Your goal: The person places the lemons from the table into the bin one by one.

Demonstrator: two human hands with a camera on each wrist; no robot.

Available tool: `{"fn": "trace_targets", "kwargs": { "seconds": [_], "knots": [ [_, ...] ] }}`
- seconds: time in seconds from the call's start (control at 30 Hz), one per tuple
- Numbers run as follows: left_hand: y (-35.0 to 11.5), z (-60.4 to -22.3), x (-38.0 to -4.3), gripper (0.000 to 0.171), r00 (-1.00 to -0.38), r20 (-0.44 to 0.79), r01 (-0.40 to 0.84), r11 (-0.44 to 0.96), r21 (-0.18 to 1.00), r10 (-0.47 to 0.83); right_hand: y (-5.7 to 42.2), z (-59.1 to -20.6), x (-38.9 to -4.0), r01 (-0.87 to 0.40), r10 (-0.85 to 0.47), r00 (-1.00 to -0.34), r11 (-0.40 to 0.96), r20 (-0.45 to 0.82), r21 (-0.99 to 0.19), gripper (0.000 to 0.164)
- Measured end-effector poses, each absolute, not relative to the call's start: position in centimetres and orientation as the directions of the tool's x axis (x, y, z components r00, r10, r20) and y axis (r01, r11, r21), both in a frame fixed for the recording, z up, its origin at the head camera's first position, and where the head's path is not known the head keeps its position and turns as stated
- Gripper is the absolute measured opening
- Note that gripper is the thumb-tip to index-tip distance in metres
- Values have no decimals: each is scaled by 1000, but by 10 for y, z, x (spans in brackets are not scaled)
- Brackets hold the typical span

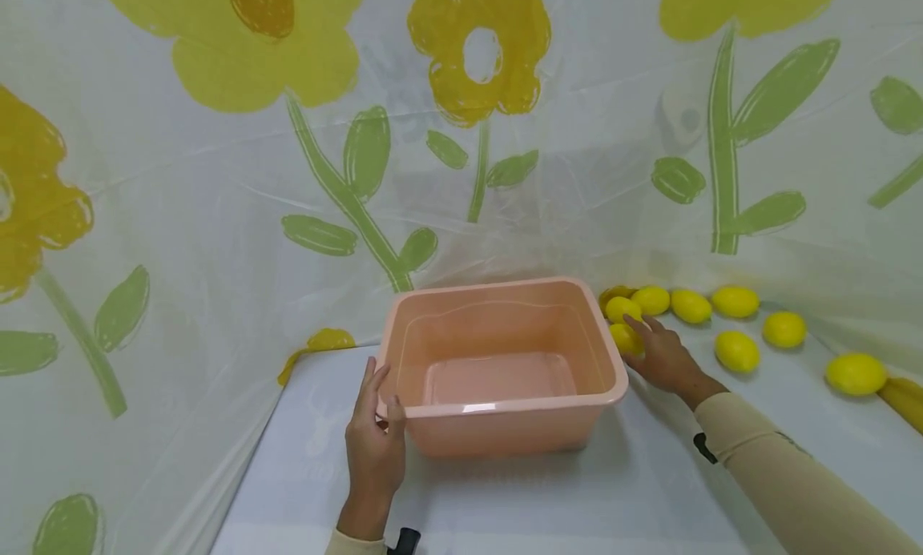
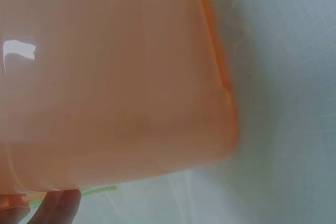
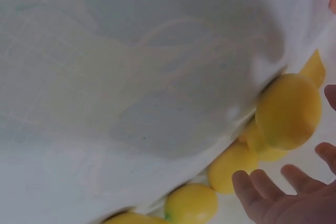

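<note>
Two lemons (image 1: 618,308) by right fingers (image 1: 642,330) — left fingers (image 1: 366,385) grip pink basin (image 1: 497,433).

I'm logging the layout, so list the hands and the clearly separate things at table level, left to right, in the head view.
Left hand → peach-pink rectangular plastic basin → right hand → near yellow oval lemon → next yellow lemon → rightmost yellow lemon.

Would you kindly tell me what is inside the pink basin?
Inside the pink basin, only its bare floor and inner walls show; the floor just behind the near rim is hidden.
</note>
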State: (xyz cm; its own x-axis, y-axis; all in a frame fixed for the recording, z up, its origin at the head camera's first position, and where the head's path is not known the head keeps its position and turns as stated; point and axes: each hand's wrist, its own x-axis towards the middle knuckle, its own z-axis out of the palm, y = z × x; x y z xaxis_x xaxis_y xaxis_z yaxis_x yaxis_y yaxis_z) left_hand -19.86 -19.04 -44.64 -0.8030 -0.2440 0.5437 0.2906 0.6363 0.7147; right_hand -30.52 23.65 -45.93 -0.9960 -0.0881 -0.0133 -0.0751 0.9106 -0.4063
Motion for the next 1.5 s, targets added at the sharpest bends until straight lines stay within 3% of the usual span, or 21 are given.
{"fn": "trace_targets", "kwargs": {
  "seconds": [0.67, 1.2, 1.5],
  "knots": [
    [-190, -448, -199, 42, -803, 545, 305, 620, 723, -240, 241, -465, -316, -38, -100, -988, 894, -116, -447, 86],
    [-192, -450, -199, 43, -805, 541, 294, 629, 720, -244, 240, -468, -326, -66, -119, -987, 911, -107, -407, 82],
    [-192, -449, -200, 43, -802, 547, 299, 631, 716, -241, 237, -469, -329, -19, -91, -983, 914, -160, -404, 85]
  ]
}}
